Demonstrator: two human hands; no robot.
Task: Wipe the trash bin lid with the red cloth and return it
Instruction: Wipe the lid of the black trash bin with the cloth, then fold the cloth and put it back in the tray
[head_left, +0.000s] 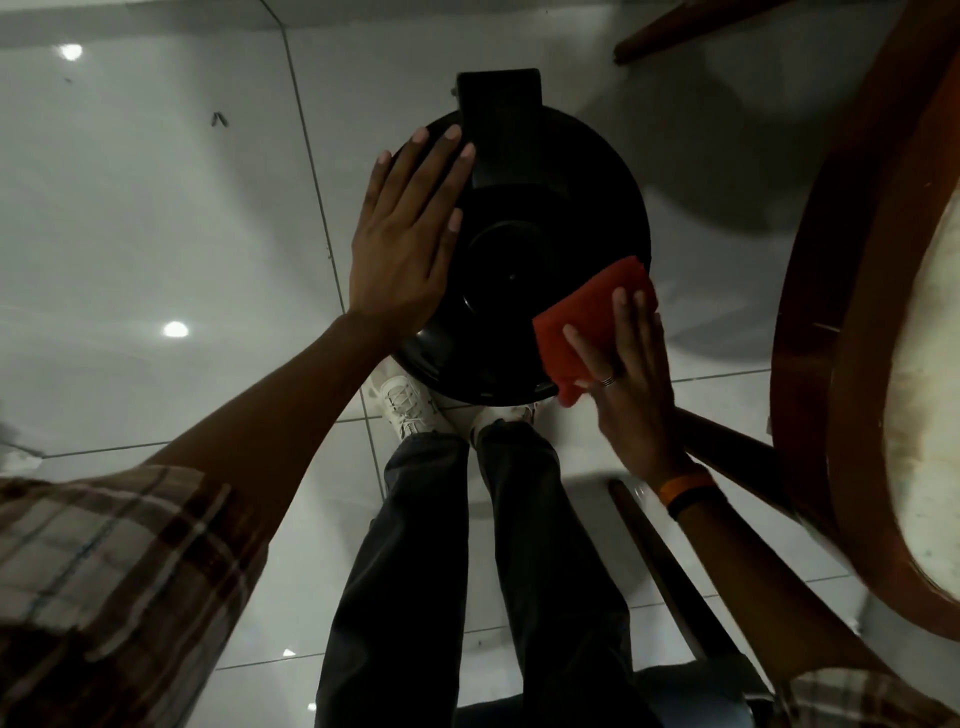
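Observation:
A round black trash bin lid (545, 223) sits on the bin below me, seen from straight above, with a black hinge block at its far edge. My left hand (405, 234) lies flat with fingers spread on the lid's left side. My right hand (628, 379) presses a folded red cloth (587, 317) onto the lid's near right rim, fingers flat on top of the cloth. Part of the cloth hangs past the rim.
A round wooden table (857, 312) with a pale top stands close on the right, its dark legs reaching near my right wrist. My legs and white shoes (410, 405) are just behind the bin on glossy white floor tiles (156, 208).

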